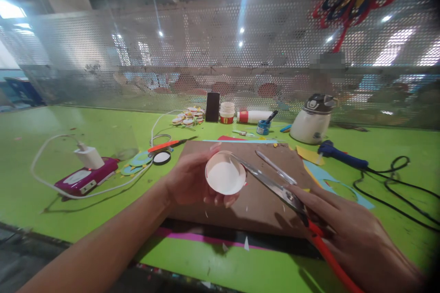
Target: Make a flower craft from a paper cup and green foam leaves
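My left hand [187, 176] is curled around a small paper cup [225, 176], fingertips showing along its lower side and the thumb behind the rim, so that its white inside faces me. The cup is held up over a brown board [268, 219] on the green table [113, 233]. My right hand [347, 224] is wrapped about the red handles of a pair of scissors [275, 185], whose long blades slant up to the left and meet the cup's rim at its upper right; I can't tell whether the rim lies between the blades. Just beyond the blades, a clear pen-like stick [275, 167] lies slantwise on the board. Nearest me, a white paper scrap [246, 243] sits by the board's front edge. To my left are an orange-handled tool [164, 146], a round black-rimmed disc [161, 158] and a purple power strip [85, 178] with a white plug in it. At the back, a dark phone [212, 106] stands upright beside a stack of cups [227, 113], and to my right lies a blue-handled tool [343, 155] with a black cord
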